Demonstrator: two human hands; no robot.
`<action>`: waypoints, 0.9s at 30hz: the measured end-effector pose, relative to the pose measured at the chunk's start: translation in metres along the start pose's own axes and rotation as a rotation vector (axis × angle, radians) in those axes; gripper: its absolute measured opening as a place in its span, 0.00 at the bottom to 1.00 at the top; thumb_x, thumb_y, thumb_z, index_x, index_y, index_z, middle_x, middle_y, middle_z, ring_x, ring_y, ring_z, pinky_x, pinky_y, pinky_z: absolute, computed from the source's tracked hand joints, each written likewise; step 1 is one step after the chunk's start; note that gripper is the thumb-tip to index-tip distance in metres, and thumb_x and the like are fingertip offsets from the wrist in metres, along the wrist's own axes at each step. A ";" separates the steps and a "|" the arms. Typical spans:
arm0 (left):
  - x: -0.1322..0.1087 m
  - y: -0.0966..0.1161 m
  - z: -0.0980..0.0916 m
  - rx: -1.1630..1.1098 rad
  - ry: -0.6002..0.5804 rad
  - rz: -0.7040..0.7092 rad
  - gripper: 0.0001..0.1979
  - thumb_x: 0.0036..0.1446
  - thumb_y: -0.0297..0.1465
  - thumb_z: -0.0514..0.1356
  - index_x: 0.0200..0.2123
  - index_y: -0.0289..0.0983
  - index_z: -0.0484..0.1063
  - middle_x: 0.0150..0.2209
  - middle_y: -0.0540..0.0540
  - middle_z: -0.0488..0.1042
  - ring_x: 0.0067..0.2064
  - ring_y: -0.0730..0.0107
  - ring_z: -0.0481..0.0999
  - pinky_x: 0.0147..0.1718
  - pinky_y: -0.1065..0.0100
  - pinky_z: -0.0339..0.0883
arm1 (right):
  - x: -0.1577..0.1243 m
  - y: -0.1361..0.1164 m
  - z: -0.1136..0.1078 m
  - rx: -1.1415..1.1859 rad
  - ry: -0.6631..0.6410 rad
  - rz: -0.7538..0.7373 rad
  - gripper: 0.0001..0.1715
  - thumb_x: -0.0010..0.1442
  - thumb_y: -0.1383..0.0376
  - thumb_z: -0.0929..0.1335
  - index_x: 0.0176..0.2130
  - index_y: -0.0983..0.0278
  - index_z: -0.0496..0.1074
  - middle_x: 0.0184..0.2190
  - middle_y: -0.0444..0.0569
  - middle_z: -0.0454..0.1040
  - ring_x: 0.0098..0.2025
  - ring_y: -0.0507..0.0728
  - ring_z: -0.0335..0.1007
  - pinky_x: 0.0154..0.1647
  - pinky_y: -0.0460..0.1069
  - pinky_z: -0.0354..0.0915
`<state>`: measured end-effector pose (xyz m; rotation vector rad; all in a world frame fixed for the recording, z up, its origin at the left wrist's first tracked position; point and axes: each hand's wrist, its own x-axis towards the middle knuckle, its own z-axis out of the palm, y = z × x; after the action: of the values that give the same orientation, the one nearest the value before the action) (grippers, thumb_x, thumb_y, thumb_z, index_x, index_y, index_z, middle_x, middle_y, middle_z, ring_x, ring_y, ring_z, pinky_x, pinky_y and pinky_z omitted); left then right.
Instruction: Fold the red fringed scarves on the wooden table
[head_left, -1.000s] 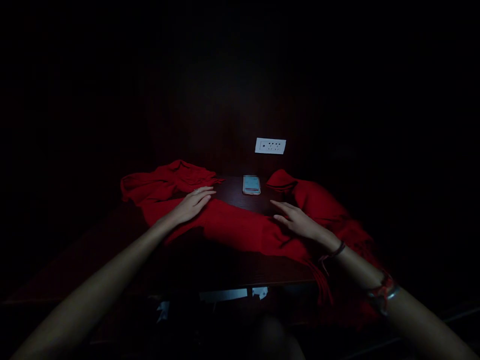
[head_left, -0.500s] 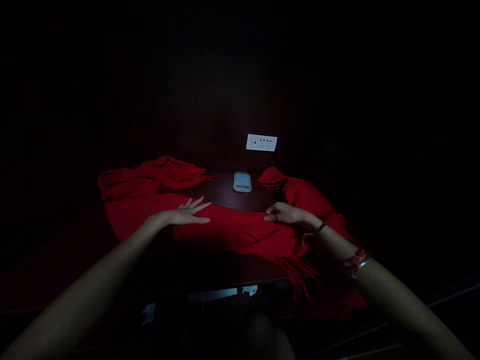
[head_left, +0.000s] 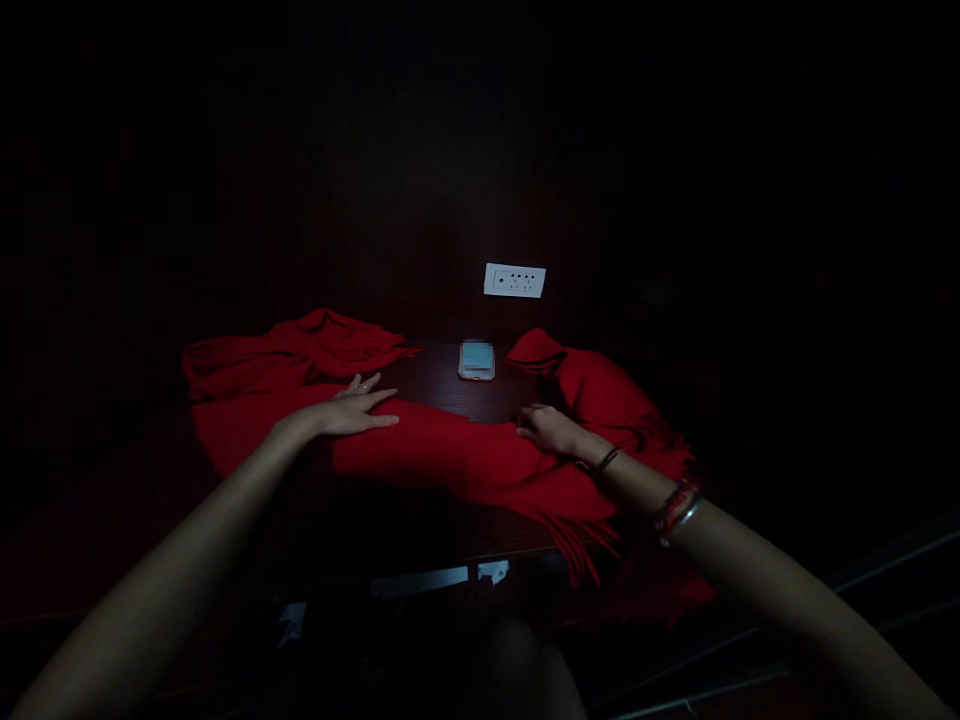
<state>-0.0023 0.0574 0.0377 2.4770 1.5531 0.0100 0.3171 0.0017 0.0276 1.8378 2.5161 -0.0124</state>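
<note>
A long red scarf (head_left: 420, 455) with a fringed end stretches across the dark table, one strip running along the front. My left hand (head_left: 341, 412) lies flat on this strip with its fingers spread. At the strip's far edge, towards its right end, my right hand (head_left: 551, 428) is closed with fingers curled and pressed on the fabric. Its fingertips are partly hidden. The strip's fringe (head_left: 574, 545) hangs over the table's front edge. More red fabric (head_left: 330, 345) is heaped at the back left, and another red fold (head_left: 607, 390) lies beyond my right hand.
A phone (head_left: 477, 360) with a lit screen lies at the back of the dark wooden table (head_left: 431, 385). Above it, a white socket panel (head_left: 514, 281) is on the wall. Pale pieces (head_left: 420, 582) show beneath the front edge. The surroundings are very dark.
My left hand has slid slightly left and away from me over the scarf. My right hand's fingers look more curled at the edge. The whole view has shifted a little.
</note>
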 end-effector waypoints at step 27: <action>0.077 0.120 0.040 -0.658 0.236 0.498 0.10 0.52 0.31 0.45 0.21 0.36 0.58 0.22 0.51 0.62 0.28 0.72 0.62 0.31 0.70 0.58 | -0.007 0.013 -0.036 0.667 0.050 -0.066 0.18 0.57 0.57 0.57 0.30 0.69 0.65 0.26 0.46 0.67 0.27 0.49 0.61 0.28 0.44 0.58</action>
<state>0.1435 0.0683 0.0126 2.2710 0.7627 0.7783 0.3311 -0.0003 0.0642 1.9359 2.8253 -0.9186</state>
